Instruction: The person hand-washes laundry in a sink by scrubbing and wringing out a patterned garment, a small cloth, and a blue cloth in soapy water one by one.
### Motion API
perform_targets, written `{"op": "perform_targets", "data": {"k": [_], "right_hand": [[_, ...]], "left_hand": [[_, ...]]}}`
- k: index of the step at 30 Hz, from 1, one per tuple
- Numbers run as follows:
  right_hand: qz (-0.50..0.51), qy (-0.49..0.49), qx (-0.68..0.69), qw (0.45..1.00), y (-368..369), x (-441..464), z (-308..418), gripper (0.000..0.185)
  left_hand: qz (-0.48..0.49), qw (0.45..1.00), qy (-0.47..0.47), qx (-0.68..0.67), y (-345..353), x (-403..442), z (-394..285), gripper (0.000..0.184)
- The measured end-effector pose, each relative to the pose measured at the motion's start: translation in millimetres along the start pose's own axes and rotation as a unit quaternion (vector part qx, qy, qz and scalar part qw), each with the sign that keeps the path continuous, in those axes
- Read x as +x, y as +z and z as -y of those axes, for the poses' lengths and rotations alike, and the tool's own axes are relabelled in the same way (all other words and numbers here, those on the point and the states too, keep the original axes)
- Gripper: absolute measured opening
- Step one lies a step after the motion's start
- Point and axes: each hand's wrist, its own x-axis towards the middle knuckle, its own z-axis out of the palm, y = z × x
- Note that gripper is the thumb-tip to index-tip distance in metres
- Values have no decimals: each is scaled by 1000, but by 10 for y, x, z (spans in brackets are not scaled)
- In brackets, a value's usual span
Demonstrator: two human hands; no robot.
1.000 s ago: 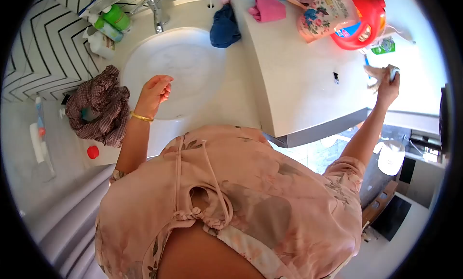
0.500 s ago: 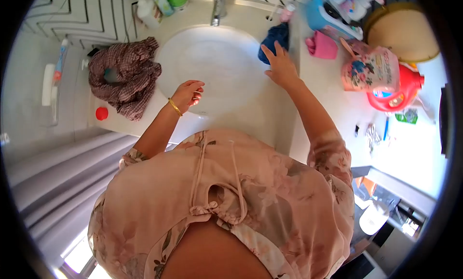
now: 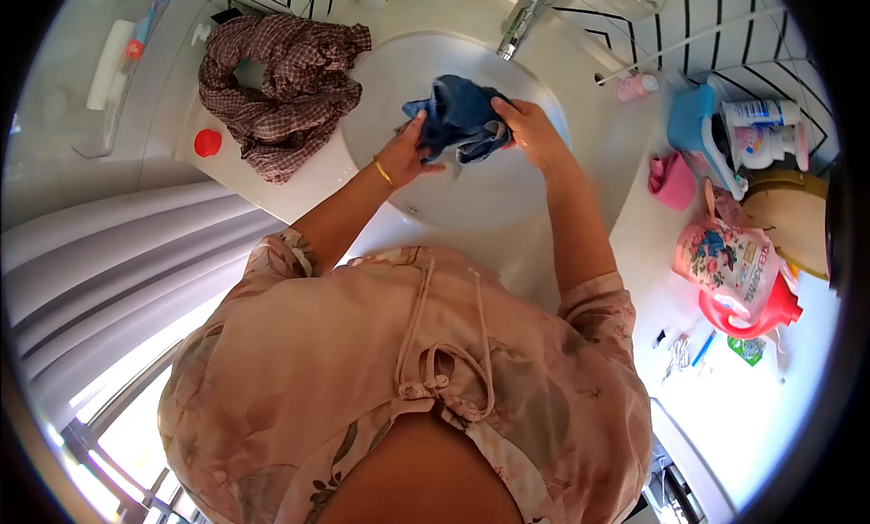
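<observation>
A dark blue cloth (image 3: pixel 460 116) is held up over the round white sink (image 3: pixel 390 67), bunched between my two hands. My left hand (image 3: pixel 405 153), with a gold bangle at the wrist, grips its left side between thumb and fingers. On the right side my right hand (image 3: pixel 530 130) pinches the cloth's edge, its fingertips partly hidden behind the fabric. Above the cloth, at the back rim of the sink, is the chrome faucet (image 3: pixel 527 21).
A brown checked cloth (image 3: pixel 281 89) lies bunched left of the sink, near a red cap (image 3: pixel 207 143). On the right counter are a pink cloth (image 3: pixel 671 181), a blue basket (image 3: pixel 696 130), a floral pouch (image 3: pixel 729 261) and a red jug (image 3: pixel 757 311). A pink bottle (image 3: pixel 637 87) stands by the wall.
My right hand has come from the right counter to the blue cloth, which has moved from the sink's right edge to over the basin. My left hand has closed on it too. The view has shifted.
</observation>
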Motion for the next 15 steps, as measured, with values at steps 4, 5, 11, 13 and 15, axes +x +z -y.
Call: {"op": "perform_targets", "data": {"k": [4, 5, 11, 13, 15], "right_hand": [[41, 133, 133, 981, -387, 665, -915, 33], [-69, 92, 15, 993, -458, 878, -1396, 35], [-350, -74, -428, 830, 207, 932, -1697, 44], [-238, -144, -546, 790, 503, 776, -1609, 42], [-129, -189, -567, 791, 495, 822, -1576, 40]], "left_hand": [[-141, 987, 34, 69, -511, 480, -111, 49], [-184, 976, 58, 104, -486, 467, -151, 50], [-272, 945, 70, 165, -470, 631, -78, 67], [-276, 951, 10, 136, -257, 551, -4, 72], [-270, 955, -32, 118, -165, 591, 90, 76]]}}
